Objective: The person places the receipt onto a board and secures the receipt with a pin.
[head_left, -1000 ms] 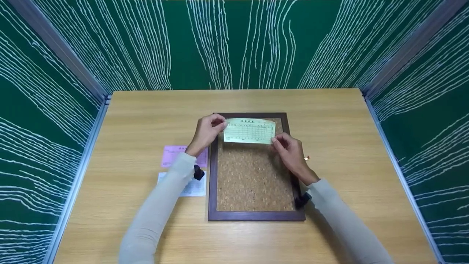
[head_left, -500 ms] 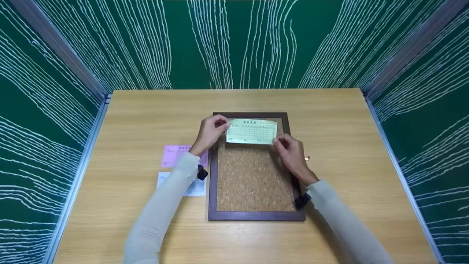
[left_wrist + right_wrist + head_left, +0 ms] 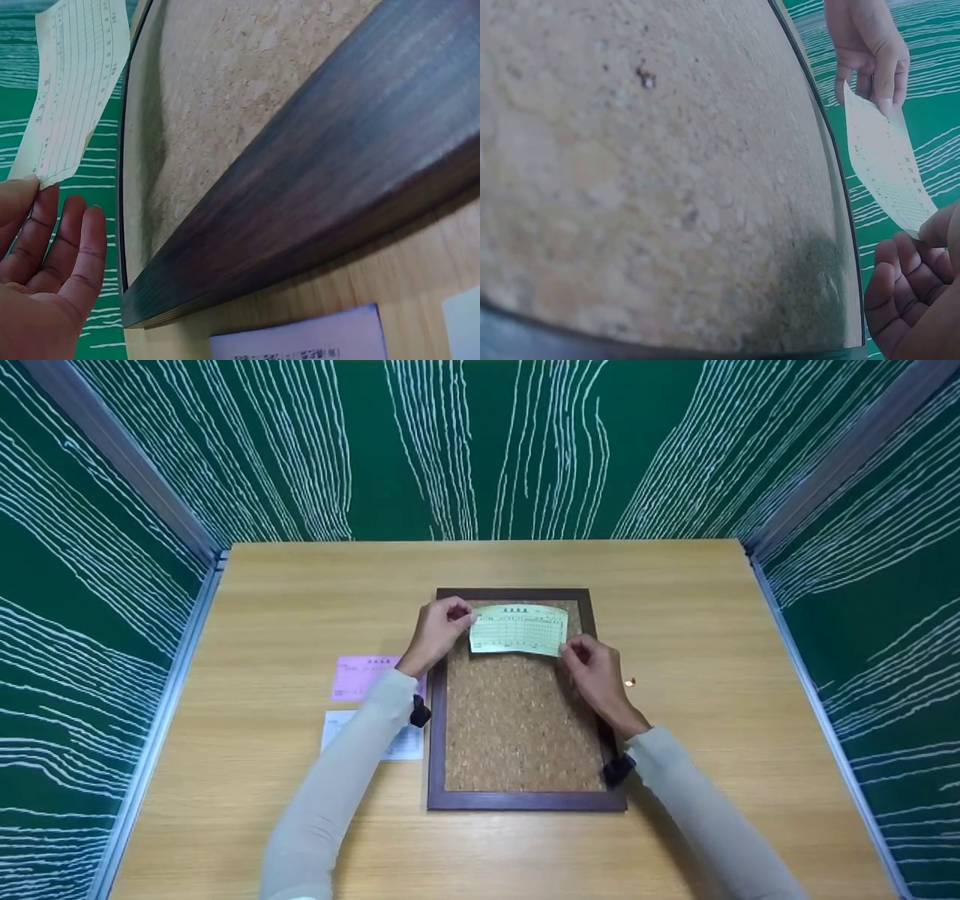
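Note:
A pale green printed form slip [image 3: 517, 630] is held above the top part of a cork board [image 3: 521, 720] with a dark brown frame. My left hand [image 3: 439, 631] pinches the slip's left edge between thumb and forefinger. At the lower right corner, my right hand [image 3: 598, 671] pinches it the same way. The slip [image 3: 75, 90] bows slightly between the hands, and in the left wrist view it stands off from the cork. In the right wrist view both hands show at the slip's two ends, and a shadow falls on the cork below.
Left of the board, a pink form slip [image 3: 364, 678] and a white form slip [image 3: 405, 742] lie on the wooden table [image 3: 225, 780], partly covered by the left arm. A small red and white object [image 3: 630, 682] lies right of the board. Green walls with white lines surround the table.
My left hand has moved a little to the right, taking the slip's left end with it. The slip now bows more, while my right hand stays almost where it was.

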Demonstrator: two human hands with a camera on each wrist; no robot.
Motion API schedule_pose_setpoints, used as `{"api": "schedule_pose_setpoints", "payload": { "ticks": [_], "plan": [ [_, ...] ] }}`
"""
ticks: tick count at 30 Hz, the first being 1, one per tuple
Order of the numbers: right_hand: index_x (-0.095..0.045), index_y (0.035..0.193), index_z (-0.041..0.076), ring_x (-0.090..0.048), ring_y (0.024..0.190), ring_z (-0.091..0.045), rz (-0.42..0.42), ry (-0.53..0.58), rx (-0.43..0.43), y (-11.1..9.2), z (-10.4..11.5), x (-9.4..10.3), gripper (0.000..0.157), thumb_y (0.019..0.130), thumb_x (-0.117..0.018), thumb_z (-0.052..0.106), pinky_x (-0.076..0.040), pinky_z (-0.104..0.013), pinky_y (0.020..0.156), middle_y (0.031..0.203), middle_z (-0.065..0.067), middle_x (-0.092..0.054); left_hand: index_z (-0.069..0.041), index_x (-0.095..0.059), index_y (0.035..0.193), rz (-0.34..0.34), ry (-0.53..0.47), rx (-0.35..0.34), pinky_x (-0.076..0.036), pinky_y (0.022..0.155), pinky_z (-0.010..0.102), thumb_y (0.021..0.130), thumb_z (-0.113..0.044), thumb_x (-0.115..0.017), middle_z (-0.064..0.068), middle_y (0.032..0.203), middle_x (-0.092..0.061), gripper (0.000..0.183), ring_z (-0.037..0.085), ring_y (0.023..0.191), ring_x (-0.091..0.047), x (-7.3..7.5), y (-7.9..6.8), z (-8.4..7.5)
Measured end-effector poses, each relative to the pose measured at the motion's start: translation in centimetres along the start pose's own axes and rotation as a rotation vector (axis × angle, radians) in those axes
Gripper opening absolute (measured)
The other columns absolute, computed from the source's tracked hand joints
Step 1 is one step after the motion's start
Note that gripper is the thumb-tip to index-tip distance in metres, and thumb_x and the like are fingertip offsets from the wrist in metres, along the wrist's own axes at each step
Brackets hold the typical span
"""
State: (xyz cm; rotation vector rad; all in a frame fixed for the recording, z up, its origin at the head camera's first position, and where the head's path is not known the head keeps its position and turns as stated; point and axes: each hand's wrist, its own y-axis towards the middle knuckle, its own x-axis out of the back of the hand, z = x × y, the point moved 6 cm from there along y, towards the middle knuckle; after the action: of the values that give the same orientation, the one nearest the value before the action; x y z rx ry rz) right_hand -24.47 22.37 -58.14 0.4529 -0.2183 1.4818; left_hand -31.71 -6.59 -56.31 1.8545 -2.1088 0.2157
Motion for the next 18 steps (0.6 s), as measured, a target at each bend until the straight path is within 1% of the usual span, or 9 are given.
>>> {"api": "schedule_pose_setpoints", "payload": {
  "ticks": [3, 9, 13, 16, 18],
  "plan": [
    [-0.076, 0.102, 0.001, -0.057, 0.056, -0.015, -0.003, -0.012, -0.003, 0.1, -0.1, 0.0, 0.012, 0.108, -0.069, 0.009, -0.044, -0.021, 0.048, 0.078, -0.009, -0.067, 0.001, -0.077, 0.104, 0.001, 0.003, 0.002, -0.052, 0.076, 0.021, 0.101, -0.003, -0.074, 0.007, 0.095, -0.075, 0.005, 0.012, 0.085, -0.065, -0.3, 0.1, 0.3],
    [-0.076, 0.101, 0.001, -0.060, 0.065, -0.019, -0.005, -0.057, -0.004, 0.2, -0.3, 0.0, 0.013, 0.107, -0.068, 0.009, -0.045, -0.021, 0.052, 0.081, -0.009, -0.070, -0.001, -0.077, 0.100, -0.003, 0.038, 0.001, -0.051, 0.076, 0.021, 0.101, -0.001, -0.075, 0.008, 0.095, -0.076, 0.003, 0.012, 0.085, -0.065, -0.8, 0.7, 0.8],
    [-0.075, 0.101, 0.001, -0.061, 0.063, -0.021, 0.010, -0.057, -0.011, 0.2, -0.6, 0.0, 0.014, 0.107, -0.067, 0.009, -0.045, -0.022, 0.049, 0.081, -0.010, -0.070, -0.001, -0.077, 0.100, 0.015, 0.060, 0.006, -0.051, 0.079, 0.023, 0.102, -0.003, -0.074, 0.009, 0.096, -0.077, 0.003, 0.013, 0.086, -0.065, -1.2, 0.8, 1.1],
    [-0.075, 0.100, 0.001, -0.061, 0.059, -0.020, 0.015, -0.055, -0.015, 0.2, -0.8, 0.0, 0.014, 0.107, -0.066, 0.009, -0.045, -0.022, 0.046, 0.079, -0.010, -0.070, 0.002, -0.077, 0.104, 0.039, 0.076, 0.017, -0.052, 0.081, 0.024, 0.103, -0.004, -0.073, 0.009, 0.099, -0.076, 0.007, 0.013, 0.089, -0.065, -1.5, 0.9, 1.4],
    [-0.075, 0.099, 0.001, -0.062, 0.060, -0.020, 0.014, -0.068, -0.013, 0.2, -0.8, 0.0, 0.014, 0.107, -0.066, 0.009, -0.045, -0.022, 0.047, 0.079, -0.010, -0.070, 0.002, -0.077, 0.105, 0.046, 0.086, 0.023, -0.053, 0.082, 0.025, 0.102, -0.004, -0.073, 0.010, 0.099, -0.076, 0.008, 0.014, 0.090, -0.065, -1.6, 1.0, 1.5]
  ]
}}
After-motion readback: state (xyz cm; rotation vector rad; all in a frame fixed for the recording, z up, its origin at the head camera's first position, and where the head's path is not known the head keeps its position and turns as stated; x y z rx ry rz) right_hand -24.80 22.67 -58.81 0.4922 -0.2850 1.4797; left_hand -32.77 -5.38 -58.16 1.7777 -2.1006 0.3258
